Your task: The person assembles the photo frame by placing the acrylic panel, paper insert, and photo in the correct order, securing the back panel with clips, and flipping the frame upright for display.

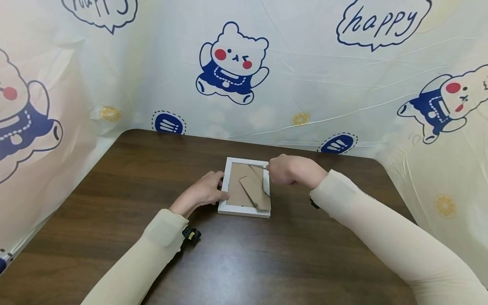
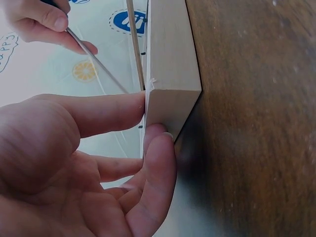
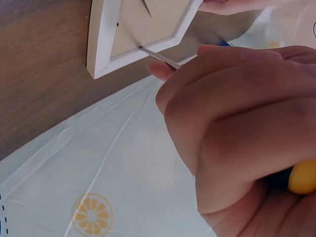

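A white picture frame (image 1: pixel 244 211) lies face down on the table, its brown backing board (image 1: pixel 235 186) and slanting easel stand (image 1: pixel 257 190) uppermost. At the frame's left side, my left hand (image 1: pixel 206 189) holds the edge, thumb on the back rim and fingers along the outer side. My right hand (image 1: pixel 290 169) is at the upper right corner, fingers curled round the yellow and black handle (image 3: pixel 303 177) of a screwdriver. The screwdriver's thin metal shaft (image 3: pixel 160 55) crosses the rim, with its tip at the backing board's edge. Small dark tabs (image 3: pixel 117 24) show along the inner rim.
The dark wooden table (image 1: pixel 152 169) extends around the frame on all sides. Behind it hangs a pale printed curtain (image 1: pixel 297 76) with bears and orange slices. A black wrist strap buckle (image 1: pixel 192 234) sits at the left cuff.
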{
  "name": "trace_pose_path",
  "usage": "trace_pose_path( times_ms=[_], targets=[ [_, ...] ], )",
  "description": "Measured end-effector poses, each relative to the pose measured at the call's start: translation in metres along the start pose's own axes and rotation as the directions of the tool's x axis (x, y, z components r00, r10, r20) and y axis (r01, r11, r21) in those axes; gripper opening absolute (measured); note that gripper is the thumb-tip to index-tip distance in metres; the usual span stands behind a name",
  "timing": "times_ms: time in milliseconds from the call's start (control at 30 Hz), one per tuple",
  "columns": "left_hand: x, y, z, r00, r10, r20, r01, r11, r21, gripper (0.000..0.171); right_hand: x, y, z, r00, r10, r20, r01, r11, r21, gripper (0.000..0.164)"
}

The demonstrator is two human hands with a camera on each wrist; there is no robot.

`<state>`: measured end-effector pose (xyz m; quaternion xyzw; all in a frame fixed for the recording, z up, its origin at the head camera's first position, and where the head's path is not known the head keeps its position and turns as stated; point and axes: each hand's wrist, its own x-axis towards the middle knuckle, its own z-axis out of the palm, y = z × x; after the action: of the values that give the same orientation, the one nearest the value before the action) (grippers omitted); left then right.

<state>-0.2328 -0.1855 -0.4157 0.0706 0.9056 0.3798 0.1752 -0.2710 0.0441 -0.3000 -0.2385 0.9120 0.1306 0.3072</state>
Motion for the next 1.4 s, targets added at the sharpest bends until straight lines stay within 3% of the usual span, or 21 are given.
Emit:
trace_pose_path(
  times_ms=[233,533,1100,1400],
  targets=[
    [0.0,0.001,-0.001,1.0,0.006,0.001,-0.006,1.0,0.0,0.068,-0.005,-0.002,0.012,0.996,-0.052,-0.066,0.046,0.995,-0.088,0.027],
    [0.0,0.001,-0.001,1.0,0.008,0.003,-0.008,1.0,0.009,0.068,-0.007,-0.006,0.029,0.987,-0.028,-0.159,0.029,1.0,0.004,0.043],
    [0.001,0.0,0.0,1.0,0.005,0.007,-0.005,1.0,0.004,0.068,-0.008,-0.015,0.064,0.958,0.07,-0.278,-0.037,0.992,0.121,0.048],
    [0.001,0.0,0.0,1.0,-0.005,0.004,0.005,1.0,0.008,0.069,-0.009,-0.02,0.075,0.94,0.08,-0.331,-0.035,0.989,0.142,0.05]
  ],
)
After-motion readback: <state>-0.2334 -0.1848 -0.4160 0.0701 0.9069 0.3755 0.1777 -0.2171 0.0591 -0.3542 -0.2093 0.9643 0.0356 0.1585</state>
